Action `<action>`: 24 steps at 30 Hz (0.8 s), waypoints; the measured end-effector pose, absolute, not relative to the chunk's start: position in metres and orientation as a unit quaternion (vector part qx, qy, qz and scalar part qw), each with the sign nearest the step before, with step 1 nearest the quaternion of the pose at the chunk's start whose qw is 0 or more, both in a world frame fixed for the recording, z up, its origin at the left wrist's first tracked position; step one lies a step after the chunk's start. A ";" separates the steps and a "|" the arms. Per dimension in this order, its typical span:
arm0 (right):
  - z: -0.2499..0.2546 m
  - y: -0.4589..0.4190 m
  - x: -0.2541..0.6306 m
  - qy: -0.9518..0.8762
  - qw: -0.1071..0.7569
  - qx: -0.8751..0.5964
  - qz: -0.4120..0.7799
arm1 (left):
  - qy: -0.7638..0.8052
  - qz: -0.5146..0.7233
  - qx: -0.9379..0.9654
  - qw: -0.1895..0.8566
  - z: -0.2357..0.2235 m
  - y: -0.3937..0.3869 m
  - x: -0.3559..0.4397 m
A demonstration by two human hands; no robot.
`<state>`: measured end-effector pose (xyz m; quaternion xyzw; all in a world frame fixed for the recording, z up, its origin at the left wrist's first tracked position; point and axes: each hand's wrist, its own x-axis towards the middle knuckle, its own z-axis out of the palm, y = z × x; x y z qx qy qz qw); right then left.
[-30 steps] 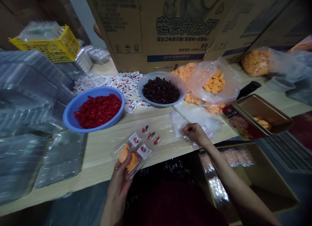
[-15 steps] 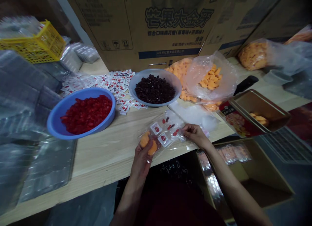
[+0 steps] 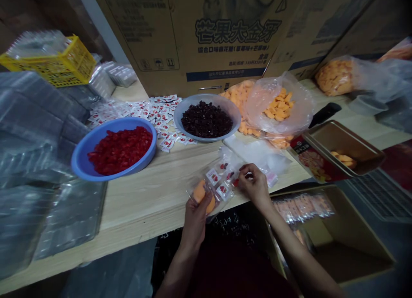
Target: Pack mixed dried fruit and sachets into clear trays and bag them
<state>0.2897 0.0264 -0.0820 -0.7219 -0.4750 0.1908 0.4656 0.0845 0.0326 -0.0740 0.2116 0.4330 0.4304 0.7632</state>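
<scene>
Head view — item list, fingers outward.

1. Left hand [image 3: 195,218]: fingers are curling around the near end of a clear plastic tray [image 3: 216,185], gripping it at the end where 2 orange pieces [image 3: 201,193] are sitting.
2. Right hand [image 3: 254,185]: fingertips are pinching closed on the far end of the same tray, beside small red bits in its compartments; whether a thin clear bag is also being pinched cannot be told.
3. Clear plastic tray: it is being held just above the near edge of the wooden table [image 3: 141,195], tilted, with small red-and-white sachets lying in its middle compartments.
4. Clear bags [image 3: 260,154]: they are lying flat on the table just behind the right hand.
5. Blue bowl [image 3: 84,152] — holding red fruit pieces, standing to the left, well apart from the hands.
6. Grey bowl [image 3: 232,109] — holding dark berries, standing behind the tray.
7. Loose sachets [image 3: 151,111]: they are lying scattered between and behind the 2 bowls.
8. Bag of orange pieces [image 3: 278,107]: it is sitting open to the right of the grey bowl.
9. Metal pan [image 3: 341,137]: it is standing at the far right, with a few orange pieces inside.
</scene>
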 end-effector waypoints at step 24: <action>-0.070 0.027 0.272 -0.699 0.363 -0.615 0.040 | 0.406 0.405 0.266 0.775 -0.070 0.027 0.139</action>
